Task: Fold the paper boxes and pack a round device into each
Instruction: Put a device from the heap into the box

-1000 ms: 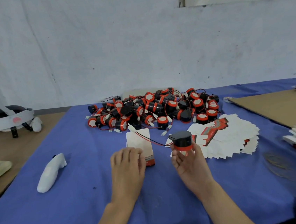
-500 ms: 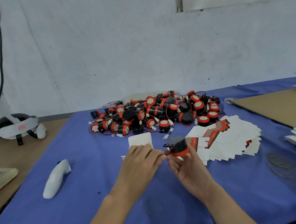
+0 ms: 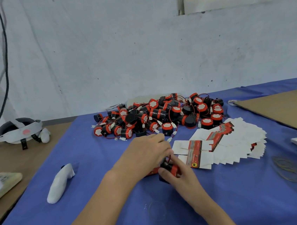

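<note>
My left hand [image 3: 146, 154] clasped the mostly hidden box [image 3: 151, 173] on the desk [image 3: 98, 200], likely to steady it, while my right hand [image 3: 184, 177] gripped the device [image 3: 173, 169] at its mouth for loading.

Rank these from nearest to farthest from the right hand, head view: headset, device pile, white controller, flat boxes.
From the right hand, gripping a device:
1. Flat boxes, just right of it.
2. Device pile, behind it.
3. White controller, far left.
4. Headset, back left corner.
</note>
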`<state>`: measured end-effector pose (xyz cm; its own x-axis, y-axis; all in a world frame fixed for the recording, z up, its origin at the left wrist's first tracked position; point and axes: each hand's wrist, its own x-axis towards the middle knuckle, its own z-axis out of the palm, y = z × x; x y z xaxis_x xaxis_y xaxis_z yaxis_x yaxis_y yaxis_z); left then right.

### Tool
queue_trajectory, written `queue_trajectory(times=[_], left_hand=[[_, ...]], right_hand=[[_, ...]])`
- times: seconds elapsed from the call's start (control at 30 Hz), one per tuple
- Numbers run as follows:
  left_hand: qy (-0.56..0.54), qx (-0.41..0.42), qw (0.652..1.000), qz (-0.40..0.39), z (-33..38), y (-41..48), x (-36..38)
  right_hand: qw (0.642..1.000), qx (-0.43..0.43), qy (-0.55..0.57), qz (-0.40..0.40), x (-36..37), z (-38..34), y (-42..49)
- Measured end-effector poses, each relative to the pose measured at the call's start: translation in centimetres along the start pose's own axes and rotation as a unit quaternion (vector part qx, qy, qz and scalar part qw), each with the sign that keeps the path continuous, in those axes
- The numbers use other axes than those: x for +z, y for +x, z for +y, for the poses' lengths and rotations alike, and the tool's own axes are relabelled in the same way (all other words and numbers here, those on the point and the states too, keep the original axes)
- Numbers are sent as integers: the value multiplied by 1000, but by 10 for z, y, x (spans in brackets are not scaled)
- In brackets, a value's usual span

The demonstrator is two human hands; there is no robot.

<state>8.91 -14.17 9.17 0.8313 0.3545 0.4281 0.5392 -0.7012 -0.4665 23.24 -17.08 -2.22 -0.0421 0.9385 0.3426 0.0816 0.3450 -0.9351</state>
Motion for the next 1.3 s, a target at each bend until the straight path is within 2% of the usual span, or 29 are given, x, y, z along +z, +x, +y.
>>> queue_trajectory(times=[0.07,0.13,0.23,0.37,0.47,0.53,0.7,0.77,0.9,1.13,1.3], left_hand=[[25,16,998,-57,-3,6,7],[9,-2,995,-102,-1,8,11],[-72,-91,993,-20,4,4,14],[-280,-253,926,-10,17,-12,32],[-375,-303,876,9,37,-22,46],[-399,-323,858,27,51,-26,53],[-383,-328,861,55,71,-25,66],[-385,-335,858,64,75,-25,71],[-358,-327,871,73,93,-24,78],[-239,-306,901,194,100,-22,79],[-222,-288,912,189,101,-24,82]], right_hand=[[1000,12,-6,-16,2,4,-1],[999,30,-9,-9,1,7,0],[997,63,37,26,-1,9,4],[985,109,113,71,-8,16,10],[970,130,171,112,-11,18,13],[953,144,229,135,-12,16,15],[899,194,340,194,-17,14,16],[866,201,406,213,-22,11,14],[817,234,488,199,-30,6,8],[820,256,505,84,-31,9,4],[825,260,500,35,-34,8,-1]])
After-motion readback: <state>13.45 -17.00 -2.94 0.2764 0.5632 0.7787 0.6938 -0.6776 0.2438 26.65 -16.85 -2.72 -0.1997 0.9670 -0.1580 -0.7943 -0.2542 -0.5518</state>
